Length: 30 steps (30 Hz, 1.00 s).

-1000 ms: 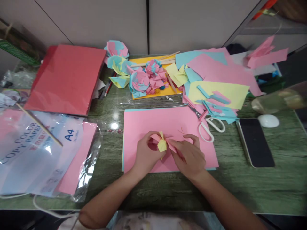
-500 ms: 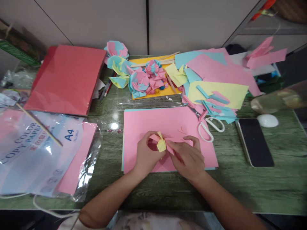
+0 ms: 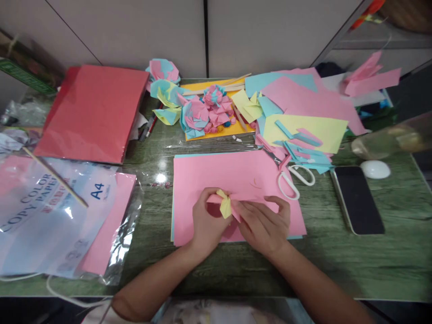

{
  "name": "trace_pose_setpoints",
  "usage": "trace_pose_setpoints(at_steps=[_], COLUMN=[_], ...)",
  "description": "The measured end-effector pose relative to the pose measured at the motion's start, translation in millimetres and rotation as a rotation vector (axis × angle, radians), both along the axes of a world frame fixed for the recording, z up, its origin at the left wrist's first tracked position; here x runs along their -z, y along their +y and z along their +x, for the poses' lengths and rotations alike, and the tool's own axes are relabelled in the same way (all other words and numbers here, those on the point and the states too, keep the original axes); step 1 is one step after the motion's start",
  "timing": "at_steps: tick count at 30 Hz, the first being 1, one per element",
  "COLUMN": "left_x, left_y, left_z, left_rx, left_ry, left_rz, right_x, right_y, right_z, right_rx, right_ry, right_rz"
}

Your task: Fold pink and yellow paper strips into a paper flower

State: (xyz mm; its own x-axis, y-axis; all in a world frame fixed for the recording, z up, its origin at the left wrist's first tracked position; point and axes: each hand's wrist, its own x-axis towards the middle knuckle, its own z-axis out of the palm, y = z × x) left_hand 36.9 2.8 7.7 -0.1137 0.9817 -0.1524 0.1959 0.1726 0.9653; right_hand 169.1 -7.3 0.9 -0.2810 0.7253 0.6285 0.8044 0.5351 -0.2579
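Observation:
Over a stack of pink paper [image 3: 209, 171], both hands are closed on one small folded paper piece. Its yellow part [image 3: 225, 206] sits at the centre, with pink paper strips [image 3: 213, 198] sticking out to the sides. My left hand [image 3: 207, 225] pinches it from the left between thumb and fingers. On the other side, the thumb and forefinger of my right hand [image 3: 265, 220] grip the pink part. The right hand's outer fingers partly cover the paper. White-handled scissors [image 3: 288, 185] lie on the stack's upper right corner.
Folded paper flowers [image 3: 195, 112] and loose coloured sheets [image 3: 300, 96] line the back. A phone [image 3: 359, 200] and a white mouse [image 3: 375, 169] lie to the right. At left are a red folder [image 3: 94, 112] and a plastic paper packet [image 3: 60, 216] with a wooden stick [image 3: 56, 175] across it.
The yellow part has turned slightly and its upper tip sits lower. My right fingers lie flatter over the pink strip. Both hands keep their hold.

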Motion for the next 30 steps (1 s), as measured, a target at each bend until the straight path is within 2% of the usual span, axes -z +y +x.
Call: trace_pose_setpoints(at_steps=[5, 9, 13, 26, 30], left_x=[4.6, 4.4, 0.9, -0.2, 1.9], left_y=[-2.1, -2.8, -2.7, -2.6, -2.7], left_z=[-2.0, -3.1, -2.3, -1.2, -0.8], left_rx=[0.053, 0.072, 0.037, 0.010, 0.011], left_ry=[-0.096, -0.047, -0.026, -0.052, -0.062], left_rz=[0.182, 0.263, 0.270, 0.224, 0.245], right_x=[-3.2, -6.0, -6.8, -6.7, -5.6], right_y=[2.9, 4.0, 3.0, 0.1, 1.0], right_z=[-1.1, -0.1, 1.0, 4.2, 2.8], right_rx=[0.080, 0.090, 0.065, 0.030, 0.052], right_ry=[0.149, 0.183, 0.151, 0.026, 0.054], right_rz=[-0.048, -0.024, 0.023, 0.037, 0.037])
